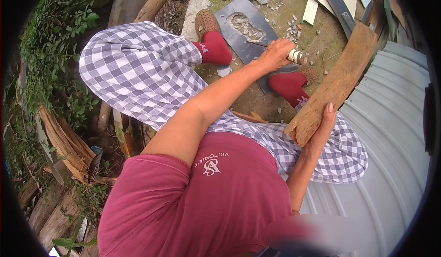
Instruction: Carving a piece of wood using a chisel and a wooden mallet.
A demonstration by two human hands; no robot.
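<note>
A flat dark grey slab (246, 54) lies on the ground between my feet, with a rough-edged oval opening full of broken grey chips (248, 26). Above its near part, my left hand (274, 56) is closed around what looks like a chisel (298, 57). Its handle end is bound in pale wrapping, and a thin dark shank points left toward the slab near the opening. Whether the tip touches is too small to tell. My right hand (323, 124) grips the lower end of a thick, worn wooden block (334, 83), held tilted over my right leg.
Stone chips (294, 29) are strewn on the mossy ground right of the slab. Cut strips of panel (337, 2) pile up at the far right. Corrugated metal sheeting (386, 114) runs along my right side. Leafy plants (59, 41) and split logs (66, 146) lie at the left.
</note>
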